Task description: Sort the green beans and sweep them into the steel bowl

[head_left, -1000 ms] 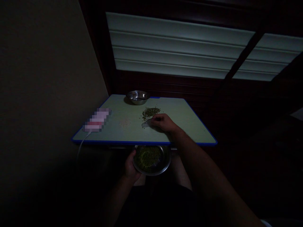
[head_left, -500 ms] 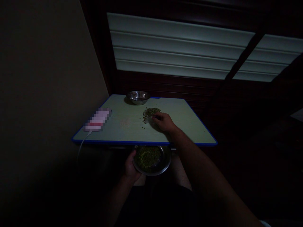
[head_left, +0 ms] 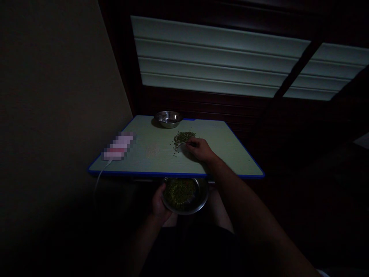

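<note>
My left hand [head_left: 160, 204] grips the left rim of a metal bowl [head_left: 198, 207], held just below the table's front edge over my lap. Small green beans [head_left: 180, 191], which look like mung beans, cover much of its bottom. Closed in a pinch, my right hand [head_left: 200, 149] rests low over the table. From its fingertips a small, thin, pale piece [head_left: 181, 145] sticks out to the left; its kind is too dim to tell. That piece touches the near edge of a loose pile of green beans [head_left: 184, 135] on the tabletop.
The pale table [head_left: 138, 163] has a blue edge. A second metal bowl [head_left: 168, 120] stands at its back. On the left lies a blurred pink phone-like thing [head_left: 118, 146] with a white cable [head_left: 99, 175]. Faint pale specks [head_left: 152, 151] lie left of the pile. The room is dark.
The pale piece in my right hand has tilted and now shows as a thin strip rather than a broader face. My left hand and the bowl have hardly moved.
</note>
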{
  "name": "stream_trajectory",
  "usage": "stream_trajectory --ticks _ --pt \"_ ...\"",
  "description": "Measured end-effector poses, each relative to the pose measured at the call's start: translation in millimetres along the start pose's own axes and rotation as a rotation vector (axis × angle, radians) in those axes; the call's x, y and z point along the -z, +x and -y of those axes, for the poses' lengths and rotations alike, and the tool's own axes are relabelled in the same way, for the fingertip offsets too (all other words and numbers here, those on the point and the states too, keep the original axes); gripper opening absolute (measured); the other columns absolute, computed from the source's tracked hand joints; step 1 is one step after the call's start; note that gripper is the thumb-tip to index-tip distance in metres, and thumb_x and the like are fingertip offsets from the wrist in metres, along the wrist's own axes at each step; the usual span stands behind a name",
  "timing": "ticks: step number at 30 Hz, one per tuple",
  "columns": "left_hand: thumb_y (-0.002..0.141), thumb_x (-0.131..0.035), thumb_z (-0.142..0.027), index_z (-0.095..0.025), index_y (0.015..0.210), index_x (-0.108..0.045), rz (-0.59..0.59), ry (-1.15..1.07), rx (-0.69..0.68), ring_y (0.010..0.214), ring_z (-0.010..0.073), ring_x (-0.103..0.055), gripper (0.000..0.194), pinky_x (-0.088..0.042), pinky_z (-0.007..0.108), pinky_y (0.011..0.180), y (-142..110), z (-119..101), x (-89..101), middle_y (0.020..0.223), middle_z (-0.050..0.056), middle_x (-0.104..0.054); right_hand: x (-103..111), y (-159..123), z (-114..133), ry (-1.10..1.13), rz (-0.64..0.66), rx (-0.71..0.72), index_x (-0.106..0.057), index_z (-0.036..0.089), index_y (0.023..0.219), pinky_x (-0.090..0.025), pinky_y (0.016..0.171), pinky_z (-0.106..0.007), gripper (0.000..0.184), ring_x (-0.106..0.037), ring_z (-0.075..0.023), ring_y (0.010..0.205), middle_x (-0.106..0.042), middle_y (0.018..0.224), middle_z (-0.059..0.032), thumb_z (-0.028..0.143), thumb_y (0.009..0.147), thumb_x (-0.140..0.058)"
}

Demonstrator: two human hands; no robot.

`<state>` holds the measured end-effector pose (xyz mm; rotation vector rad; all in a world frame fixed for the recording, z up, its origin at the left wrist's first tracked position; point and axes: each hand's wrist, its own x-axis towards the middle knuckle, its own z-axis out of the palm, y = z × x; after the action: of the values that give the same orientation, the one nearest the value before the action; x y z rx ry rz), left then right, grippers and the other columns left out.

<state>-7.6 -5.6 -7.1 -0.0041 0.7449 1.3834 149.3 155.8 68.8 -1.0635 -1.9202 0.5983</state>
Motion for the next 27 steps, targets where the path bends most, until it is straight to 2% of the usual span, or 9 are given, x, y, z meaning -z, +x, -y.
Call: stream_trajectory --ticks 5,11,20,27 --pt "0.08 -0.055 -0.027 -0.015 0.085 -0.073 -0.012 -0.003 -0.009 0.091 0.0272 -0.07 0.022 -0.049 0.045 0.094 -0.1 0.4 1.1 0.082 0.008 -0.077 0.7 -0.1 1.6 0.0 -0.016 -0.054 -0.064 0.016 0.07 -0.04 0.065 -0.026 0.015 -0.053 -0.0132 0.066 -0.062 0.067 -0.0003 0.028 0.07 -0.056" --pt "0.08 -0.055 -0.027 -0.012 0.087 -0.073 0.014 -0.016 0.007 0.096 0.0298 -0.069 0.024 -0.048 0.046 0.095 -0.3 0.1 0.2 0.083 0.011 -0.076 0.6 -2.0 5.0 0.056 0.039 -0.098 -0.064 0.016 0.067 -0.04 0.062 -0.026 0.014 -0.052 -0.0131 0.063 -0.06 0.063 -0.0006 0.029 0.068 -0.059" --pt "0.081 -0.053 -0.027 -0.014 0.086 -0.073 0.001 -0.006 -0.014 0.088 0.0264 -0.07 0.024 -0.05 0.044 0.093 -1.1 0.4 -1.2 0.082 0.009 -0.077 -1.9 -1.2 2.2 0.026 0.057 -0.084 -0.065 0.015 0.07 -0.038 0.059 -0.025 0.02 -0.05 -0.012 0.061 -0.059 0.063 -0.0007 0.033 0.07 -0.058" --pt "0.079 -0.057 -0.026 -0.013 0.086 -0.073 0.02 -0.011 0.009 0.092 0.0288 -0.07 0.022 -0.049 0.045 0.093 1.0 0.5 2.1 0.082 0.01 -0.076 -1.0 -0.3 2.1 -0.086 -0.016 -0.081 -0.065 0.015 0.068 -0.038 0.061 -0.025 0.016 -0.05 -0.012 0.06 -0.059 0.061 0.0002 0.028 0.069 -0.055"
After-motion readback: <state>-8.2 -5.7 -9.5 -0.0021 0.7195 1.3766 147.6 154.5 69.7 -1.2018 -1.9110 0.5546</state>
